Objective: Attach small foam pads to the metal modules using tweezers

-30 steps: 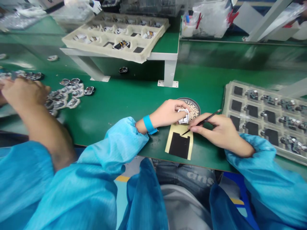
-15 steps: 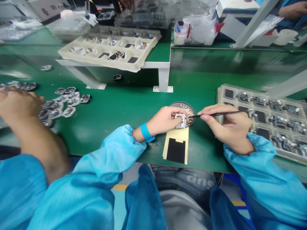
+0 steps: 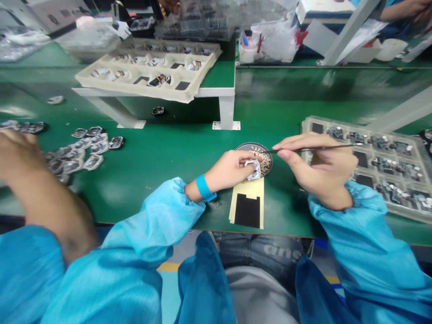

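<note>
My left hand (image 3: 231, 168) is closed round a small white and metal part (image 3: 253, 169), held just over the near edge of a round dish (image 3: 251, 148) of tiny pieces. My right hand (image 3: 320, 168) pinches thin black tweezers (image 3: 313, 148); their tip reaches left over the dish, beside the part. A yellow backing sheet with a black pad (image 3: 248, 207) lies on the green table directly below my left hand. Both my arms are in blue sleeves, with a blue band on the left wrist.
A clear tray (image 3: 367, 162) of dark parts lies at the right. A beige tray (image 3: 148, 74) sits on a white stand at the back. Loose small parts (image 3: 84, 148) lie at left, near a co-worker's bare forearm (image 3: 40, 189). Bags and boxes line the far edge.
My right hand lifted the tweezers off the yellow sheet and swung their tip up over the dish. My left hand with the part stayed at the dish. The view shifted slightly.
</note>
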Tool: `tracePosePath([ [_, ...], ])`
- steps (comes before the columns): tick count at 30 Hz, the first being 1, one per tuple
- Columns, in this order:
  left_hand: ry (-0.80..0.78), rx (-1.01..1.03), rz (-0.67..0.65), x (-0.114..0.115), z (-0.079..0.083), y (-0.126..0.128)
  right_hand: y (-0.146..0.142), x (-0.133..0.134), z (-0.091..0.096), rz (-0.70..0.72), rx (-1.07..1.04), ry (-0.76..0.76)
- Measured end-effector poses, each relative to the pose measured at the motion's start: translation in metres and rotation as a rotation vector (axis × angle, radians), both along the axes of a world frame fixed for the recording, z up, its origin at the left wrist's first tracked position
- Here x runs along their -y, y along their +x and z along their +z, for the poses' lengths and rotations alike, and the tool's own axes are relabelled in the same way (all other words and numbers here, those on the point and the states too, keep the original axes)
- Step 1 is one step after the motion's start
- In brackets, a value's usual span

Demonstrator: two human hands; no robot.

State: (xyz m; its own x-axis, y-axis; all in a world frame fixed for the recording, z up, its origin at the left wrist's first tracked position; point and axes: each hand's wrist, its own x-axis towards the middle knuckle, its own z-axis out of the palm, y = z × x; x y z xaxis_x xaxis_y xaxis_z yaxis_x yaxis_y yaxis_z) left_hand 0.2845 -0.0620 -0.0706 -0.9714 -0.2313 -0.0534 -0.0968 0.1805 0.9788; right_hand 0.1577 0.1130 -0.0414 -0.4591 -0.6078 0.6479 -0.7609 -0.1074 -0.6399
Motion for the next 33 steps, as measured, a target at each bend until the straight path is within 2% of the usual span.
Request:
tracePosePath([
  [3, 0.009, -0.006, 0.005, 0.000, -0.001, 0.000, -0.001, -0.004, -0.001, 0.021, 0.056, -0.082],
  [6, -0.034, -0.024, 0.018, 0.000, -0.003, -0.001, -0.007, -0.010, -0.008, -0.021, 0.083, -0.111],
  [8, -0.029, -0.022, 0.022, 0.000, -0.003, -0.001, -0.010, -0.011, -0.012, -0.036, 0.101, -0.094],
  [16, 0.114, 0.068, 0.021, -0.003, -0.001, -0.002, -0.009, -0.010, -0.024, 0.064, 0.122, 0.032],
  [33, 0.124, 0.070, 0.035, -0.003, -0.001, -0.002, -0.008, -0.010, -0.023, 0.102, 0.112, 0.020],
])
